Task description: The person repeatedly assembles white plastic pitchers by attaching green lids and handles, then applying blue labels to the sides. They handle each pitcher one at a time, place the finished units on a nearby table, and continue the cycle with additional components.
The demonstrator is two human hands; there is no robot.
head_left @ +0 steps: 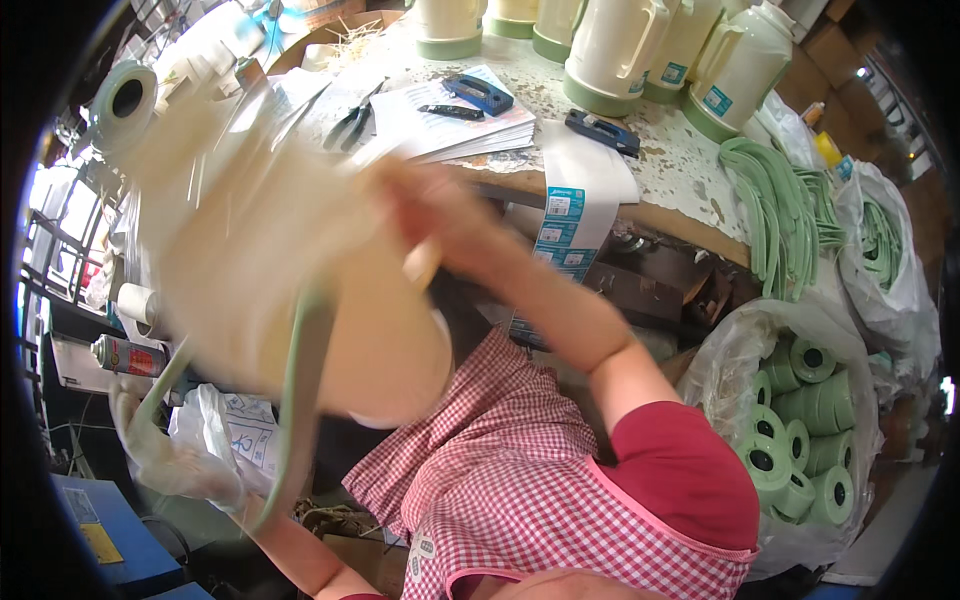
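A large cream thermos jug [270,250], smeared by motion, is tilted in front of me on the left. My right hand [415,205] grips its upper right side; a small cream part [421,263] pokes out below the fingers. Lower down at the left, my left hand [190,468], in what looks like a thin clear glove, is closed about a light green plastic strip [300,370]. The strip bends beside the jug; blur hides whether it is joined to it.
Finished-looking cream jugs [615,50] with green bases line the worktable's back. Staplers [478,94], pliers [352,122], paper sheets [480,140] and a label roll strip [565,215] lie nearer. Green strips [765,210] hang off the right corner. A bag of green round parts [810,420] stands below; a spray can [128,356] is left.
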